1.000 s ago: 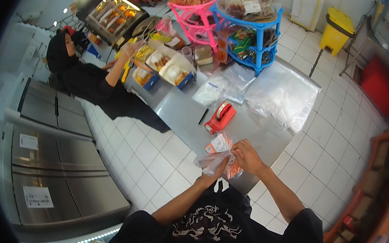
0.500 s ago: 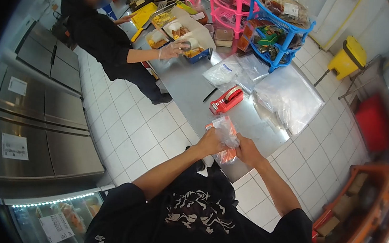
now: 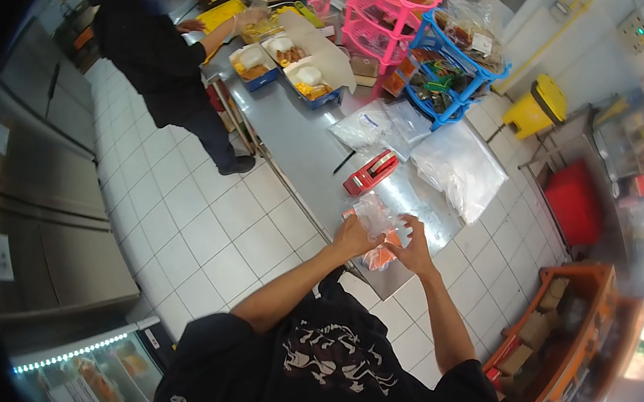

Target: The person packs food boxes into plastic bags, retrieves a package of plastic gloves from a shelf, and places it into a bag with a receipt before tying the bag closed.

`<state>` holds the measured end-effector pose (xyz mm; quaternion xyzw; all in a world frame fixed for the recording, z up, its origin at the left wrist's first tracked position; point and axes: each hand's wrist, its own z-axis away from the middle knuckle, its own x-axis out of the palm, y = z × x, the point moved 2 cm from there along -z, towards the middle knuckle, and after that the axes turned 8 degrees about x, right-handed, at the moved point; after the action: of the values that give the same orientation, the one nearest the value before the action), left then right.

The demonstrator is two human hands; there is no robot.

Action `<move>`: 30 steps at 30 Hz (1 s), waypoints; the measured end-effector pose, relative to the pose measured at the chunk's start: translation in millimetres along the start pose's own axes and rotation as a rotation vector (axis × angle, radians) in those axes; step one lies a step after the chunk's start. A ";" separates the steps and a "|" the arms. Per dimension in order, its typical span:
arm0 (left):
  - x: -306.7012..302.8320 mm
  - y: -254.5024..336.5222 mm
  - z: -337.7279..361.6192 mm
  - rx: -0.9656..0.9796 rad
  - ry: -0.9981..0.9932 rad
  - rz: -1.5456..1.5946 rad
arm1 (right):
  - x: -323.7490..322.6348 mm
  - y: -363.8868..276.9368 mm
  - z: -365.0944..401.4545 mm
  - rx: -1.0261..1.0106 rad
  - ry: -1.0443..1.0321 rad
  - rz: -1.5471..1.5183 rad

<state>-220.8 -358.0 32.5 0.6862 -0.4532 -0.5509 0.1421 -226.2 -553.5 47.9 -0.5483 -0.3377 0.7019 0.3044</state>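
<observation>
A clear plastic bag (image 3: 374, 214) with something orange and white in it lies at the near corner of the steel table. My left hand (image 3: 354, 240) is closed on the bag's left side, fingertips at its gathered middle. On the other side, my right hand (image 3: 414, 248) has its fingers spread and curved, the thumb right at the bag. Just beyond the bag stands a red tape dispenser (image 3: 371, 172), and a black pen (image 3: 344, 162) lies to its left.
Stacks of clear bags (image 3: 461, 165) cover the table's right side. Behind them stand a blue rack (image 3: 447, 96) and a pink rack (image 3: 384, 40). Open food boxes (image 3: 315, 87) sit farther back, beside a person in black (image 3: 149, 46). An orange shelf (image 3: 560, 339) is at right.
My right hand has loosened from the bag and its fingers have spread. The bag's top has opened out. The co-worker's hand has drawn back from the food boxes. The view has shifted.
</observation>
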 end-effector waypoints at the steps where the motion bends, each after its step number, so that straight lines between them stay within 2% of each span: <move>1: -7.4 12.8 -0.3 0.013 -0.021 0.020 | 2.9 -0.3 4.9 0.024 0.020 0.002; 3: -24.4 37.6 2.2 -0.195 -0.047 0.342 | 17.2 -4.7 14.8 -0.086 0.132 0.536; 4: -24.2 48.5 11.8 -0.174 -0.102 0.353 | 27.4 -5.9 9.4 -0.274 0.067 0.620; 6: -25.6 64.8 35.9 -0.246 0.097 0.518 | 50.2 -21.5 5.6 -0.143 0.301 0.367; 7: -22.4 65.2 54.3 -0.223 0.040 0.510 | 56.7 -24.0 -0.6 -0.106 0.343 0.341; 9: -23.7 46.1 97.5 -0.182 0.211 0.434 | 66.5 -23.5 -14.0 -0.045 0.381 0.383; 10: -24.2 36.6 113.4 -0.147 0.160 0.421 | 69.3 -10.5 -14.7 -0.017 0.427 0.351; 12: -29.4 20.3 148.5 -0.359 0.247 0.505 | 81.4 19.7 -6.6 -0.250 0.318 0.346; 13: -34.9 17.6 159.1 -0.337 0.210 0.502 | 54.3 -13.5 20.5 -0.163 0.308 0.056; 15: -41.4 9.5 167.7 -0.440 0.041 0.505 | -5.8 -92.7 78.4 -0.052 0.361 -0.595; 17: -37.4 29.6 158.8 -0.713 -0.179 0.931 | -17.5 -55.9 108.4 -0.412 0.425 -0.637; 19: 5.7 39.8 156.5 -0.811 -0.311 1.060 | -15.7 -22.8 157.4 -0.503 0.554 -0.480; 21: 44.8 106.9 135.9 -0.685 -0.515 2.026 | -18.4 6.5 212.4 -0.438 0.627 -0.467; 22: 79.8 134.2 133.3 -0.706 -0.673 2.050 | -20.2 21.0 238.6 -0.388 0.681 -0.507; 24: 142.5 183.5 136.2 -0.775 -0.910 1.821 | -29.1 49.6 288.1 -0.319 0.838 -0.645; 25: 169.8 204.9 140.7 -0.788 -0.979 1.700 | -30.5 67.8 303.2 -0.370 1.039 -0.768; 26: 190.7 221.0 149.0 -0.802 -1.023 1.572 | -59.8 52.1 302.5 -0.713 1.670 -0.881; 27: 208.0 226.2 140.9 -0.793 -1.044 1.571 | -80.6 86.3 371.4 -0.105 0.964 -0.775; 29: 248.9 234.8 153.3 -1.279 -1.083 1.228 | -160.8 74.6 471.1 0.425 0.801 -0.690; 30: 266.3 217.7 151.3 -1.350 -0.896 1.023 | -195.6 62.8 512.5 0.691 0.703 -0.666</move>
<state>-460.8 -638.7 -36.7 -0.0959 -0.2973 -0.7785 0.5443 -687.8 -818.1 195.0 -0.4816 -0.1222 0.4142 0.7626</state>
